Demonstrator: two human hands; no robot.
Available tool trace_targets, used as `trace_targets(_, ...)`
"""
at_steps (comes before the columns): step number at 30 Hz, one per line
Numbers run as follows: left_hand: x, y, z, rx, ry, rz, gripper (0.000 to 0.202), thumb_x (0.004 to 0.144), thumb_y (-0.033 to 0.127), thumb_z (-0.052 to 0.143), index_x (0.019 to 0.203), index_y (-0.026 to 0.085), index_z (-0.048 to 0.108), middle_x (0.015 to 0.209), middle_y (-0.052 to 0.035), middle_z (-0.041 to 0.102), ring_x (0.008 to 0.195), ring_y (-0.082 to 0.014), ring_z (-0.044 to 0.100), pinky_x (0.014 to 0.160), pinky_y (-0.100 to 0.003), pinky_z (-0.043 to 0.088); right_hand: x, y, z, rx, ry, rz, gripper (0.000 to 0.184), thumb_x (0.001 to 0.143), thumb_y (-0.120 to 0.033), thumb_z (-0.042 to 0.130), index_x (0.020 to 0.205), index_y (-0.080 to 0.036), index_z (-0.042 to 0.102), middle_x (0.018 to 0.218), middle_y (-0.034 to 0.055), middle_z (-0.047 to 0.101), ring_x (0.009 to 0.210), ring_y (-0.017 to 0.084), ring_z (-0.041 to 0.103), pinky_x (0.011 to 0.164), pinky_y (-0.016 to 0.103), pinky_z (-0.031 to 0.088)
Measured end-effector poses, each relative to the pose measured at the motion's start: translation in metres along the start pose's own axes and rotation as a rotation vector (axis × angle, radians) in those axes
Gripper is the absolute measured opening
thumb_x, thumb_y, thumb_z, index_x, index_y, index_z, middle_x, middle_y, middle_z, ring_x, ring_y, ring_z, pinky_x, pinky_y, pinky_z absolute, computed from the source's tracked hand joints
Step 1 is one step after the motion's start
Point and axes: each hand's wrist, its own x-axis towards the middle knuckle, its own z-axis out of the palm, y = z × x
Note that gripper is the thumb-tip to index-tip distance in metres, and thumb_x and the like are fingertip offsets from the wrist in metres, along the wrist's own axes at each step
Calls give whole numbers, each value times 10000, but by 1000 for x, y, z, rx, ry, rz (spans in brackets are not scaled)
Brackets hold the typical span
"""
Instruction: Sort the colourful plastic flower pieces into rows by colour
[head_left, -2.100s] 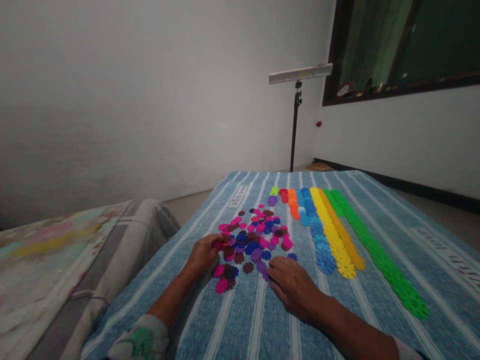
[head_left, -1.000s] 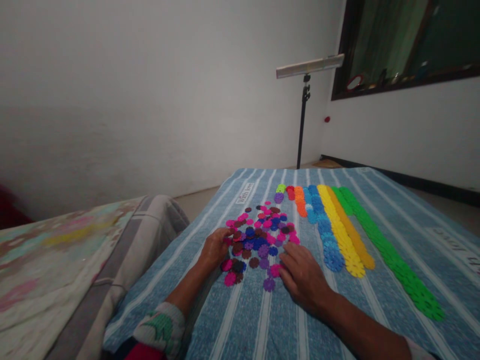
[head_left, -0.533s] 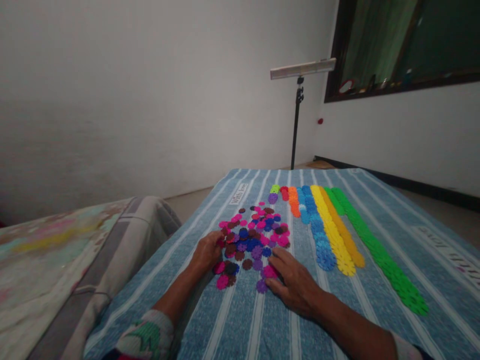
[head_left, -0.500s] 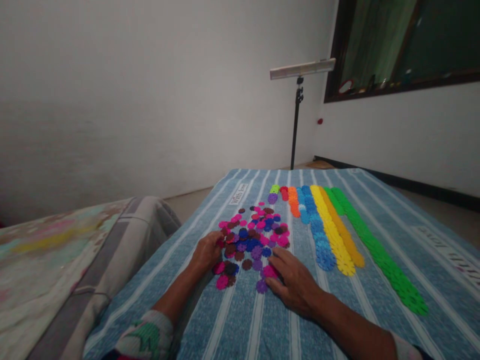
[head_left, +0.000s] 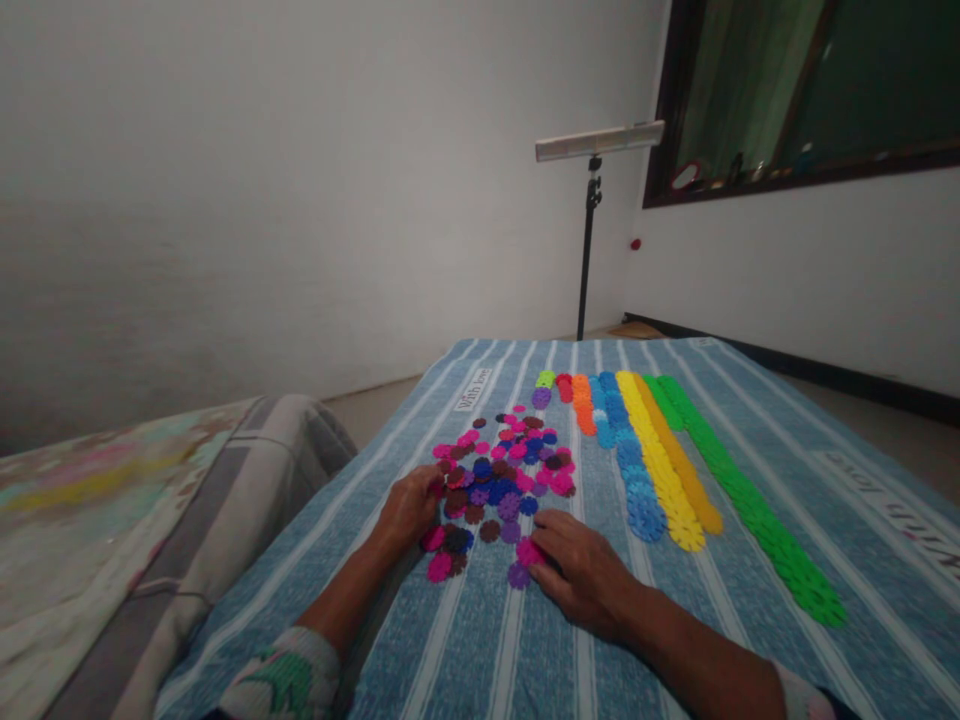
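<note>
On the striped blue cloth lies a loose pile of notched plastic snowflake discs (head_left: 504,490) in pink, purple, dark blue and brown. My left hand (head_left: 411,508) rests at the pile's left edge, its fingers curled together against the discs; what lies under the fingertips is hidden. My right hand (head_left: 581,568) is at the near right of the pile, with thumb and forefinger closed around a pink snowflake disc (head_left: 529,551). Just below that one, a purple snowflake disc (head_left: 518,575) lies on the cloth.
Overlapping rows of discs run along the right: blue (head_left: 641,490), yellow (head_left: 660,465), green (head_left: 765,520), with shorter orange (head_left: 583,405) and red (head_left: 564,388) ones. A patterned bed cover (head_left: 135,470) is at left. Behind the table stands a lamp on a pole (head_left: 585,250).
My right fingers have drawn slightly nearer to me, and the pink disc has shifted a little left and nearer with them. My left hand has barely moved. The whole view has shifted slightly.
</note>
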Motion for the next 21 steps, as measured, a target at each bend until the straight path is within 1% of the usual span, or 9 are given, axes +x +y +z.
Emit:
trace_targets(2, 0, 2, -1, 3, -3, 0, 217, 771, 216, 420, 721, 186, 629, 843, -54, 684, 825, -198, 633, 792, -297, 480, 1, -3, -2, 23, -20, -14, 65, 912, -208, 531, 890, -192, 591, 1030, 92, 625, 987, 198, 582, 857, 311, 498)
trace_targets(4, 0, 3, -1, -4, 3, 1, 218, 773, 226, 423, 710, 189, 628, 837, -54, 688, 813, -196, 631, 789, -295, 482, 1, -4, -2, 21, -12, -33, 74, 914, -212, 532, 889, -189, 598, 1031, 95, 627, 979, 199, 581, 858, 317, 495)
trace_targets(6, 0, 3, -1, -14, 9, 2, 220, 770, 233, 428, 720, 194, 639, 849, -54, 700, 822, -196, 633, 802, -294, 485, 1, -2, -1, -33, 34, -28, 70, 905, -208, 540, 889, -189, 606, 1035, 99, 630, 980, 215, 576, 891, 361, 480)
trace_targets(9, 0, 3, -1, -14, 12, -8, 230, 765, 239, 433, 755, 199, 659, 908, -58, 718, 873, -204, 642, 822, -293, 487, -2, 5, 3, -163, 120, 54, 79, 876, -186, 559, 931, -189, 616, 1097, 119, 623, 1042, 258, 555, 959, 465, 431)
trace_targets(11, 0, 3, 0, -10, 10, -9, 236, 763, 237, 434, 773, 200, 667, 938, -58, 720, 896, -208, 644, 826, -291, 489, -3, 13, 7, -235, 174, 127, 169, 858, -192, 575, 1021, -179, 613, 1181, 151, 596, 1119, 294, 523, 977, 511, 412)
trace_targets(14, 0, 4, 0, -8, 1, 2, 241, 765, 219, 425, 756, 198, 665, 893, -57, 711, 862, -205, 645, 819, -292, 492, -2, 25, 11, -291, 218, 210, 348, 846, -249, 605, 1180, -155, 568, 1242, 187, 559, 1173, 323, 494, 976, 533, 418)
trace_targets(16, 0, 4, 0, 1, -7, 12, 247, 768, 206, 414, 746, 197, 660, 858, -59, 700, 839, -204, 644, 814, -295, 492, -1, 30, 12, -303, 205, 250, 417, 840, -297, 629, 1222, -149, 550, 1231, 189, 561, 1166, 328, 500, 965, 529, 432)
trace_targets(18, -1, 4, 0, 12, -10, 18, 247, 769, 197, 411, 748, 193, 657, 861, -65, 695, 848, -207, 643, 819, -300, 490, 2, 33, 11, -300, 167, 277, 443, 831, -334, 650, 1220, -145, 554, 1204, 183, 573, 1139, 327, 519, 953, 517, 447)
trace_targets(21, -1, 5, 1, 14, -9, 22, 235, 766, 191, 425, 760, 185, 660, 901, -76, 699, 894, -217, 643, 837, -308, 483, 3, 32, 10, -255, 115, 253, 459, 829, -342, 654, 1230, -144, 550, 1203, 167, 579, 1127, 313, 533, 962, 494, 453)
